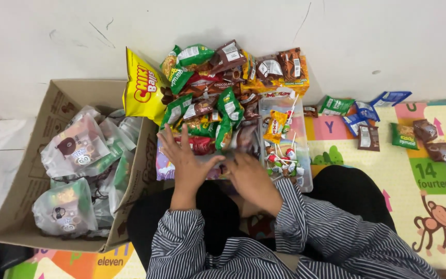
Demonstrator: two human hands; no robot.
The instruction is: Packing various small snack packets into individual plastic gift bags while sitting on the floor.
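My left hand (186,161) is spread flat, fingers apart, over a clear plastic bag lying at the near edge of a heap of snack packets (218,98). My right hand (251,178) rests beside it, fingers curled onto the same clear bag (243,142); what it grips is hidden under the hand. The heap holds green, brown and red packets and a big yellow chip bag (141,89). Right of my hands stands a clear tub of lollipops (285,150).
A cardboard box (32,170) at my left holds several filled clear gift bags. Loose green, blue and brown packets (367,124) lie on the patterned play mat (434,170) at the right. A white wall runs behind the heap. My knees in black trousers sit below.
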